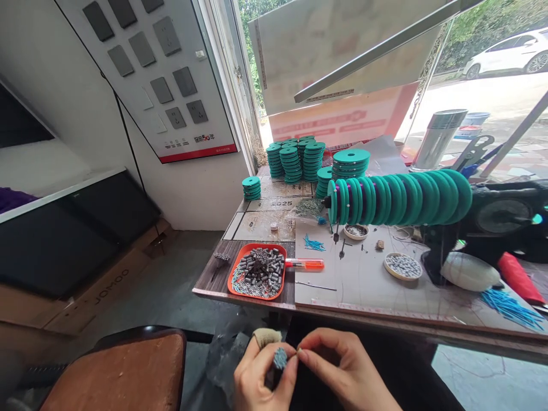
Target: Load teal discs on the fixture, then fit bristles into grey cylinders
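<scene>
Below the table's front edge my left hand [259,377] is closed round a small bundle of blue-tipped pieces [280,358], with a beige wrap on one finger. My right hand [342,368] pinches its thumb and forefinger together right beside the bundle, on a tiny thing I cannot make out. On the table above, a row of green discs [398,197] is threaded side by side on the shaft of a dark machine [500,220].
An orange tray [234,273] of small grey cylinders sits at the table's front left, with an orange pen [305,264] beside it. Stacks of green discs [295,157] stand at the back. Two small dishes [402,266] of beads, loose blue strands [511,308], a brown stool [120,371] lower left.
</scene>
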A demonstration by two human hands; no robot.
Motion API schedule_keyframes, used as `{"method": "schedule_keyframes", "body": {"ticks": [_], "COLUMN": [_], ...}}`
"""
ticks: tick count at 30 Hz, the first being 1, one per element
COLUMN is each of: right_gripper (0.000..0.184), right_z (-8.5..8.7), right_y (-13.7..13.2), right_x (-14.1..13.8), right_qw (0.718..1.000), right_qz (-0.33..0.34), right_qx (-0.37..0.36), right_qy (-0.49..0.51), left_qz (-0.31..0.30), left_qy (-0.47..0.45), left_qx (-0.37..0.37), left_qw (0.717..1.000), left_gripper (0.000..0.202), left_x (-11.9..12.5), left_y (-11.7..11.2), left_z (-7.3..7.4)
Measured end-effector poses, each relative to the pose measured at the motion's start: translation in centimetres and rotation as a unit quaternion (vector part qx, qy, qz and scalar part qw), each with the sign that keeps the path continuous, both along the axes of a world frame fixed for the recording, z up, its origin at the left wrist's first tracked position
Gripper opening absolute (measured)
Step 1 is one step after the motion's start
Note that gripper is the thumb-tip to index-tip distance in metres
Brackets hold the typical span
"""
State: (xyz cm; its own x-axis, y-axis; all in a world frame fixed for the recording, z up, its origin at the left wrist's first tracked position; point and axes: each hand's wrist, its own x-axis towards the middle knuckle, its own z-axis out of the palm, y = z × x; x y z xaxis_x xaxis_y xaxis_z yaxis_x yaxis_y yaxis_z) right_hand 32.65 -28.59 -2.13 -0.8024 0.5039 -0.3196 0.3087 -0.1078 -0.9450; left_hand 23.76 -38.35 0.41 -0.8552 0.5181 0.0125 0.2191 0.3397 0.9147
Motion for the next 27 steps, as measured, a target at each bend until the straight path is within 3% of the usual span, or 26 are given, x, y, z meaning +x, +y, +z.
{"method": "schedule_keyframes", "body": {"ticks": [5, 11, 13, 17, 27], "right_gripper": [0.052, 0.046, 0.056, 0.057, 0.067], "right_z": [-0.4, -0.7, -0.9, -1.1, -0.9], "right_y": [0.0, 0.5, 0.4, 0.1, -0.2], "right_x": [0.3, 1.1, 1.2, 1.0, 0.8], "right_qw": [0.997, 0.985, 0.987, 0.991, 0.985], "right_qz": [0.032, 0.046, 0.05, 0.079, 0.09], "right_qx": [0.067, 0.162, 0.152, 0.108, 0.145], "right_qy": [-0.002, -0.028, -0.017, -0.026, -0.007], "left_qz": [-0.079, -0.002, -0.014, -0.031, -0.014], "left_qy": [-0.229, -0.358, -0.385, -0.424, -0.465], "left_qx": [0.023, 0.09, 0.081, 0.074, 0.097], "left_qw": [0.97, 0.929, 0.919, 0.902, 0.88], "left_gripper": [0.046, 0.05, 0.052, 0.058, 0.069], "left_x": [-1.6, -1.3, -1.3, -1.3, -0.7], "left_y": [0.2, 0.4, 0.4, 0.4, 0.8], "left_z": [-1.1, -1.6, -1.6, -1.5, -0.8]}}
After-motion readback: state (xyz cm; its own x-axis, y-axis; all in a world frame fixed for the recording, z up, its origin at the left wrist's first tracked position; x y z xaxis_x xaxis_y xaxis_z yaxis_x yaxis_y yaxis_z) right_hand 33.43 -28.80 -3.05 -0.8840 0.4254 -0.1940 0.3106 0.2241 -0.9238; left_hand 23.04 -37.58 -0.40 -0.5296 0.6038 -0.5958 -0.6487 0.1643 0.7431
